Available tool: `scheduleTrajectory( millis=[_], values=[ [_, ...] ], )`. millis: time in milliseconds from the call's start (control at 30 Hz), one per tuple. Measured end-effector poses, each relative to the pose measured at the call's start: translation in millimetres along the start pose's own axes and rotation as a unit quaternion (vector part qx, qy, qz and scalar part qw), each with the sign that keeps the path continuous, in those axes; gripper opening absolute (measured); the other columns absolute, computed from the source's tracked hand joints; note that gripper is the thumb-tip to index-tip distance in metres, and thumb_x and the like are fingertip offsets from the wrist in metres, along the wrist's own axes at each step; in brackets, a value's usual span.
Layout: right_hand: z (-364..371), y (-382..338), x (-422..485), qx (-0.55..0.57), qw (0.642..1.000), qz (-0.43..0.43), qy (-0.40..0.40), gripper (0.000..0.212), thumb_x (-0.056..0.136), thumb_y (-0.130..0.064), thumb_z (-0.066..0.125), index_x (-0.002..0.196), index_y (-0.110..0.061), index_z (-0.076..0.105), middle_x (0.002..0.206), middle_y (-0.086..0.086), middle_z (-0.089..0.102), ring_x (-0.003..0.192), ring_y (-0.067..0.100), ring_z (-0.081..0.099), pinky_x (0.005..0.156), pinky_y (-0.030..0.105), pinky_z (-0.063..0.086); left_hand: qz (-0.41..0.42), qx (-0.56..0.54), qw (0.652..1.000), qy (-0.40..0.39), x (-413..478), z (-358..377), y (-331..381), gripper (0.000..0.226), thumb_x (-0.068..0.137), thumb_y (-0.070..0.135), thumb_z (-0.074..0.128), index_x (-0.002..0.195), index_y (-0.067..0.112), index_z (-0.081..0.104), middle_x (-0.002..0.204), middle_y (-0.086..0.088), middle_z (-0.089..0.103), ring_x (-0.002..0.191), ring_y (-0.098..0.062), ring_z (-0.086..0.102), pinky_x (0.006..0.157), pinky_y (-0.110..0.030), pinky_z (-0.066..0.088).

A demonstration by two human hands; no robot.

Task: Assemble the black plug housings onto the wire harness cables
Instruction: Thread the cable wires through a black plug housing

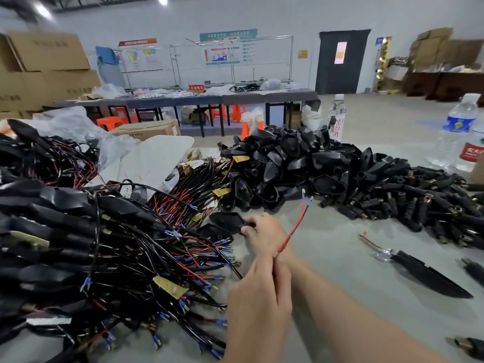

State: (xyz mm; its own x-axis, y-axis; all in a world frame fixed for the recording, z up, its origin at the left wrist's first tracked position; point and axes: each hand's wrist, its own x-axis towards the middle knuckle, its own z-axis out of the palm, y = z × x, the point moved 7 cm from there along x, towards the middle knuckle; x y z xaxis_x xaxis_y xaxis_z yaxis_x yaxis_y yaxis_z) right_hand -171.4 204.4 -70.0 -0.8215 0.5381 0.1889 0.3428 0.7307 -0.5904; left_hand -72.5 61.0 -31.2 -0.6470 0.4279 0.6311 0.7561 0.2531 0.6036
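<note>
My left hand (pixel 258 297) pinches a red-and-black wire pair (pixel 294 229) between thumb and fingers; its blue-tipped terminals point up and away from me. My right hand (pixel 265 231) reaches across to the left and grips the narrow end of a flat black plug housing (pixel 226 221) lying on the grey table. A second housing (pixel 213 231) lies just beside it. A large heap of black housings (pixel 285 163) rises behind my hands. To the left spreads a tangle of harness cables (pixel 146 260) with red, black and blue-tipped ends.
A spread of small black sleeves with brass ends (pixel 419 203) fills the right side. A black-handled tool (pixel 429 273) lies at the right. Water bottles (pixel 458 129) stand at the far right, another bottle (pixel 338 119) behind the heap. Finished harnesses (pixel 52 205) pile at the left.
</note>
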Motion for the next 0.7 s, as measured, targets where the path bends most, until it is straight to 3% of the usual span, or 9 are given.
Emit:
scheduleTrajectory(
  millis=[100, 200, 367, 533, 700],
  values=[
    [-34, 19, -25, 0.147, 0.987, 0.017, 0.07, 0.023, 0.097, -0.021, 0.059, 0.118, -0.017, 0.067, 0.103, 0.001, 0.069, 0.103, 0.018, 0.063, 0.081, 0.022, 0.04, -0.027, -0.001, 1.0, 0.003, 1, -6, -1, 0.032, 0.092, 0.058, 0.024, 0.119, 0.048, 0.039, 0.082, 0.018, 0.07, 0.077, -0.008, 0.064, 0.062, -0.025, 0.045],
    [-68, 47, -64, 0.251, 0.961, 0.036, 0.106, 0.018, 0.097, -0.021, 0.06, 0.105, -0.035, 0.067, 0.086, -0.019, 0.071, 0.079, 0.001, 0.064, 0.076, 0.023, 0.05, -0.03, 0.018, 0.999, -0.003, 1, -7, 0, 0.03, 0.094, 0.061, 0.025, 0.116, 0.048, 0.04, 0.075, 0.019, 0.069, 0.068, -0.007, 0.066, 0.06, -0.033, 0.051],
    [-115, 93, -134, 0.415, 0.892, 0.083, 0.158, 0.031, 0.096, -0.001, 0.058, 0.098, -0.03, 0.069, 0.09, -0.006, 0.072, 0.074, 0.006, 0.068, 0.065, 0.02, 0.056, 0.059, 0.08, 0.995, -0.008, -5, -4, 21, 0.009, 0.088, 0.029, 0.062, 0.096, 0.031, 0.066, 0.067, 0.015, 0.06, 0.054, -0.009, 0.053, 0.04, -0.028, 0.044],
    [-131, 121, -168, 0.481, 0.854, 0.102, 0.17, 0.034, 0.097, 0.003, 0.055, 0.101, -0.025, 0.073, 0.091, -0.003, 0.074, 0.08, 0.01, 0.072, 0.072, 0.019, 0.056, 0.09, 0.046, 0.994, -0.047, -11, 8, 24, 0.015, 0.093, 0.034, 0.054, 0.096, 0.029, 0.068, 0.069, 0.028, 0.049, 0.053, -0.003, 0.053, 0.045, -0.027, 0.047],
    [-128, 126, -172, 0.473, 0.861, 0.097, 0.156, 0.034, 0.097, 0.001, 0.056, 0.106, -0.026, 0.074, 0.098, 0.004, 0.069, 0.083, 0.01, 0.071, 0.082, 0.023, 0.057, 0.092, 0.064, 0.99, -0.082, -13, 12, 27, 0.012, 0.09, 0.032, 0.057, 0.092, 0.029, 0.069, 0.06, 0.033, 0.033, 0.049, -0.003, 0.041, 0.043, -0.019, 0.036]
  ],
)
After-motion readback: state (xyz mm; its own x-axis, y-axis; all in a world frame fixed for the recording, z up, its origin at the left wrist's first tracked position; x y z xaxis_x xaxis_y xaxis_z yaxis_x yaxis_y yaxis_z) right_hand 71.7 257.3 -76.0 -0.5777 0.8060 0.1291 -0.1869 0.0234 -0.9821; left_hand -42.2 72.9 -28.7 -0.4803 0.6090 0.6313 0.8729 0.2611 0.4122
